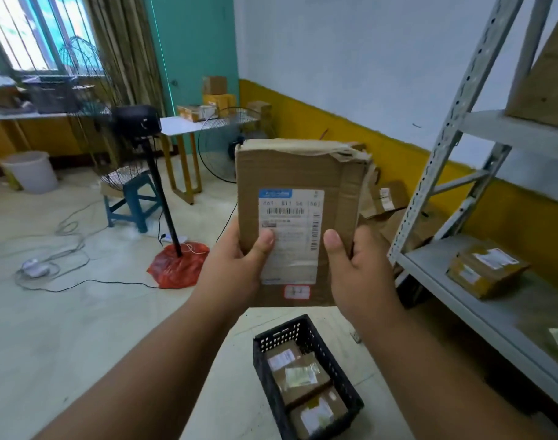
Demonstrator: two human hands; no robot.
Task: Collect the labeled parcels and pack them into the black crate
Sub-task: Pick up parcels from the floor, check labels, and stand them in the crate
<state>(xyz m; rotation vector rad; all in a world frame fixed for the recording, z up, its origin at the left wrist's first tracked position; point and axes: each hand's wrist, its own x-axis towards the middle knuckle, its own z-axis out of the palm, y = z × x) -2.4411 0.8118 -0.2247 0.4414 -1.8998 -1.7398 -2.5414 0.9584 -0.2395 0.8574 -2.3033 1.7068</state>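
I hold a flat brown cardboard parcel (298,173) upright in front of me, its white shipping label facing me. My left hand (236,265) grips its lower left edge, thumb on the label. On the lower right edge sits my right hand (357,265), thumb on the front. Below, on a pale surface, stands the black crate (331,354) with two labeled parcels (299,373) lying inside. Another labeled parcel (487,268) lies on the grey shelf to the right.
A grey metal shelf rack (445,134) stands at the right with a cardboard box (547,77) on its upper level. More boxes (388,198) lie on the floor behind the parcel. A fan stand (163,198), blue stool (134,201), cables and a white bucket (30,171) occupy the left floor.
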